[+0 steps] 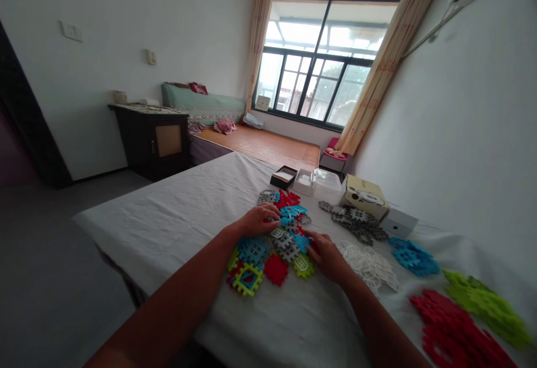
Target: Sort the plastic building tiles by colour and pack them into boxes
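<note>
A mixed heap of interlocking plastic tiles (277, 239) in red, blue, grey, green and yellow lies on the white-covered table (176, 228). My left hand (258, 220) rests on the heap's far left side, fingers curled over a tile; what it grips is hidden. My right hand (327, 256) lies on the heap's right side, fingers bent down among grey and blue tiles, beside a green tile (302, 265).
Sorted piles lie to the right: grey tiles (356, 222), white tiles (369, 264), blue tiles (413, 256), red tiles (457, 326), green tiles (486, 306). A yellow box (364, 196), clear containers (325, 180) and a dark small box (283, 177) stand behind. Bed and cabinet beyond.
</note>
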A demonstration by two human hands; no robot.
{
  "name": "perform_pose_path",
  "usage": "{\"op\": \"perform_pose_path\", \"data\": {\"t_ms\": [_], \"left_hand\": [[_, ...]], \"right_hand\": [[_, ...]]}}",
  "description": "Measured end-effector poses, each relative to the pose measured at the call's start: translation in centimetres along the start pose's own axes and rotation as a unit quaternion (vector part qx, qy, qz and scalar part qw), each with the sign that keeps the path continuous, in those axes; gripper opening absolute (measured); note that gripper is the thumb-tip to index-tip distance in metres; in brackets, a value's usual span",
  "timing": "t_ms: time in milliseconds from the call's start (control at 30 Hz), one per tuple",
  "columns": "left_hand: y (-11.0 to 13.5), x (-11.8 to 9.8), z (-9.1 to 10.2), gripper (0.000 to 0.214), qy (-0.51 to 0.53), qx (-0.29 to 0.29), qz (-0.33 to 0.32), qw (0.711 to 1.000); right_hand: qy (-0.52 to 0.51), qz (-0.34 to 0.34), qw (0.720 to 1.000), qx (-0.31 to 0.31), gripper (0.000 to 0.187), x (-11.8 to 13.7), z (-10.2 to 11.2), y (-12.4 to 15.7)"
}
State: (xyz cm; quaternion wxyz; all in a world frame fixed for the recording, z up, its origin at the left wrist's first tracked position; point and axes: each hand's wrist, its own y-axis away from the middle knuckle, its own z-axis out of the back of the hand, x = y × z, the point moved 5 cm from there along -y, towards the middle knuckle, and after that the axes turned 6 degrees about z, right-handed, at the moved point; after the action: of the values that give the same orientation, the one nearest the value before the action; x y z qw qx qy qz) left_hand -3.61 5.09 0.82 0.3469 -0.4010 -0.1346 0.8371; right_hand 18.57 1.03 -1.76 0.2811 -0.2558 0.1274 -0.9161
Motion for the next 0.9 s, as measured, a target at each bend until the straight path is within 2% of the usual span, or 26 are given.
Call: {"op": "perform_pose_path", "data": {"t_ms": [67,267,433,600,900], "left_hand": [[-0.1,0.1,0.2,0.022,0.0,-0.017,0.007,1.0],[-0.2,0.3,0.8,0.022,-0.01,-0.057,0.042,0.997],[-0.2,0.0,0.9,0.022,-0.019,-0.061,0.05,0.997],[-0.1,0.1,0.9,0.022,-0.018,-0.065,0.049,0.997],[-0.1,0.5,0.6,0.023,-0.023,-0.062,0.048,0.997]], "right_hand": [[-0.008,-0.006,1.0,0.011,0.04,-0.2,-0.1,0.1],[-0.018,0.013,0.999,-0.037,0.042,0.7,1.0,-0.3],[-0.027,0.025,0.999,-0.007,0.046,1.1,0.6,-0.1],[-0.045,-0.007,0.998,0.045,0.053,0.6,0.3,0.6],[-0.098,0.038,0.994,0.02,0.057,2.1,1.6,0.1]]}}
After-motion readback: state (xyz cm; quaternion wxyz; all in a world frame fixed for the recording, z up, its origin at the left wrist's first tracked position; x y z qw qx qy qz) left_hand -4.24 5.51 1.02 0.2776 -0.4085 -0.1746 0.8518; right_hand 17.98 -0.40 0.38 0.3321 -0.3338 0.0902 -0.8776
